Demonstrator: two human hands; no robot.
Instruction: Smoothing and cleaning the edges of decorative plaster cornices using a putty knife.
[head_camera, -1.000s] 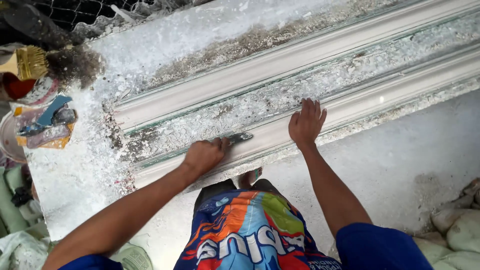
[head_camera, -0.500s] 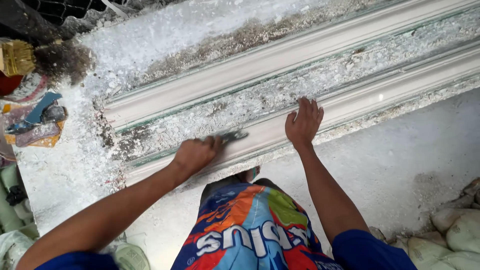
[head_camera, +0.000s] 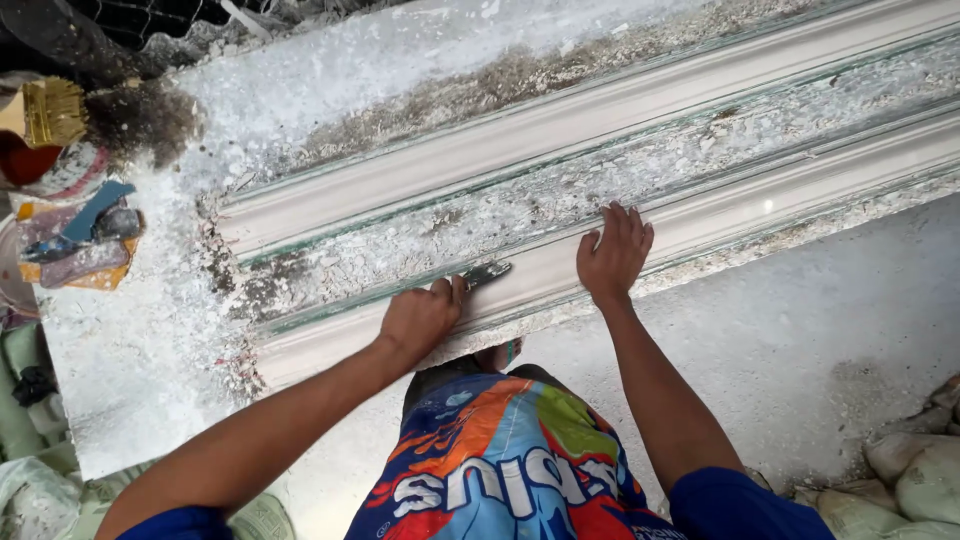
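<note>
A long white plaster moulding (head_camera: 620, 110) with ridges and a rough, crumb-filled channel lies across a dusty white table (head_camera: 130, 380). My left hand (head_camera: 422, 318) grips a small scraper (head_camera: 486, 273), whose dark blade rests on the groove beside the front ridge. Flat on that front ridge, a little to the right of the blade, lies my right hand (head_camera: 612, 252) with its fingers spread. Plaster crumbs cover the channel just above both hands.
At the far left stand a yellow-bristled brush (head_camera: 52, 112), a red container (head_camera: 25, 160) and a pile of plaster-smeared tools with a blue handle (head_camera: 85, 230). Wire mesh (head_camera: 160, 20) runs along the top left. Pale sacks (head_camera: 915, 470) lie at the bottom right.
My left hand with the scraper has shifted slightly along the groove. The view has moved a little. My right hand stays flat on the front ridge.
</note>
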